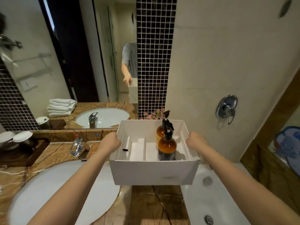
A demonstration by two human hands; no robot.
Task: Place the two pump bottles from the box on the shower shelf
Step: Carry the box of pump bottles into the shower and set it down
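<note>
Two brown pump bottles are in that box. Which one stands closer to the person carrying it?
The nearer pump bottle is the one lower in the view, by the box's front wall. It partly hides the other pump bottle, which stands behind it toward the far wall.

Dim and warm-toned, softly blurred throughout, strongly bowed at the edges by the wide lens, with mild glare on the faucet [77, 146].

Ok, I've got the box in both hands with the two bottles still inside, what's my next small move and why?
Probably set the box down on the marble ledge just below it. Both your left hand and right hand are gripping its side walls, so neither is free to lift out the two pump bottles, which stand upright at the box's right side.
</note>
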